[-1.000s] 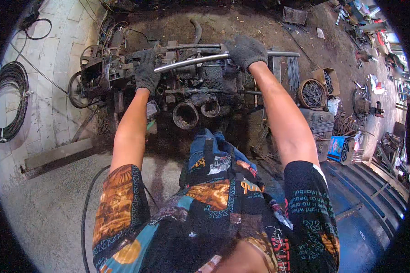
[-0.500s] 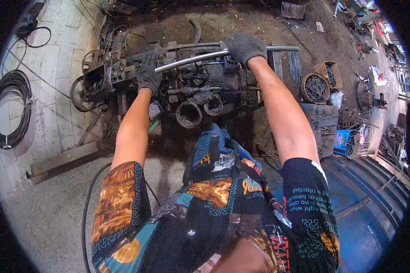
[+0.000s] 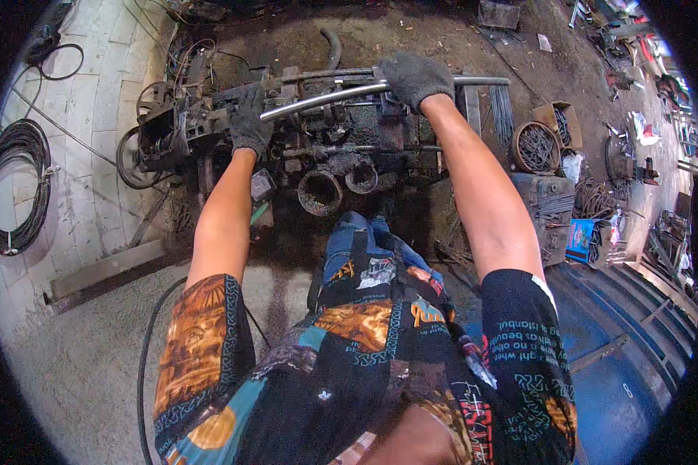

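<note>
A long bare metal rod (image 3: 326, 101) slants across the top of a dark, greasy machine (image 3: 357, 132). In a dark knit glove, my right hand (image 3: 417, 80) is closed over the rod, which sticks out past it to the right. My left hand (image 3: 248, 120), gloved alike, lies on the machine's left part beside the rod's left end. Its fingers reach forward over the machine and look stretched out, though they blend into the dark metal. Two round, grimy openings (image 3: 319, 193) face me below the machine's middle.
Black cable (image 3: 17, 186) lies coiled on pale tiles at the left. At the right are a round bin (image 3: 535, 147) of small metal pieces, a cardboard box (image 3: 560, 124), a bundle of thin rods (image 3: 502, 116) and a blue package (image 3: 581, 239). A beam (image 3: 108, 273) lies at the lower left.
My left hand has shifted slightly left and away from me on the machine. The rod's left end has moved a little left; my right hand stays closed on it.
</note>
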Tool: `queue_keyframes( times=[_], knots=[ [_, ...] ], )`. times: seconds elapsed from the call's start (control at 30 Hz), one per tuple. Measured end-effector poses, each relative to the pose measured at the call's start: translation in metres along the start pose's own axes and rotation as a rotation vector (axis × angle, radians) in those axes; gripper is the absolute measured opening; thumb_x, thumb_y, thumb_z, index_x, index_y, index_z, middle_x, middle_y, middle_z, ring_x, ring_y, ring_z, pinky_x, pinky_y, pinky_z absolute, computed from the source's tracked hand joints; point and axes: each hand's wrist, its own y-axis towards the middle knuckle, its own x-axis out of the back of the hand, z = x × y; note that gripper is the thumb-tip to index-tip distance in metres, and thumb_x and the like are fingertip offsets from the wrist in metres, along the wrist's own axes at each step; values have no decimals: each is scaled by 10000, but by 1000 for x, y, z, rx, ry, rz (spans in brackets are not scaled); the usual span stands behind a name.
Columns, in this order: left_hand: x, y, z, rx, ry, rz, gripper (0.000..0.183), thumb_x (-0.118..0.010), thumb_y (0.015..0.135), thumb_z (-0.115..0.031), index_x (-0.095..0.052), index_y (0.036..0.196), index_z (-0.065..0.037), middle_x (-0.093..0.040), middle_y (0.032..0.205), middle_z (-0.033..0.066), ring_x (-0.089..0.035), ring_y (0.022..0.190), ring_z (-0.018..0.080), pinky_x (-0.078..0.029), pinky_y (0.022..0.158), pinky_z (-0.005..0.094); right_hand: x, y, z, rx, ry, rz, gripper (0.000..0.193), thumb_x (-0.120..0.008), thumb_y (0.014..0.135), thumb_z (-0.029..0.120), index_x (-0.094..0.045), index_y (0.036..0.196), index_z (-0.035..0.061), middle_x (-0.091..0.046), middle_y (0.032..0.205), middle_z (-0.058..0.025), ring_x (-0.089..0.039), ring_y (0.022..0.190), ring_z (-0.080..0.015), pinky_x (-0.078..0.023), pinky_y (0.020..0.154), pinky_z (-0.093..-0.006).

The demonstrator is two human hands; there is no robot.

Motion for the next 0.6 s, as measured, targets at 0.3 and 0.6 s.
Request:
queue_keyframes(
  times=[0.3, 0.6],
  knots=[
    [-9, -6, 7, 16, -122, -51, 771, -605, 827, -345, -378, 1527, -118, -362, 1586, 89, -303, 1479, 276, -145, 1202, 561, 33, -13, 25, -100, 42, 89, 489, -513, 890, 472, -725, 1134, 105, -678, 1204, -178, -647, 1106, -381, -500, 958, -495],
    [-7, -1, 6, -14, -13, -5, 796, -623, 808, -379, -381, 1530, -147, -315, 1613, 52, -259, 1499, 246, -130, 1205, 571, 22, -8, 20, -149, 22, 112, 522, -507, 907, 523, -725, 1145, 113, -670, 1212, -198, -644, 1129, -373, -499, 968, -480]
  ],
)
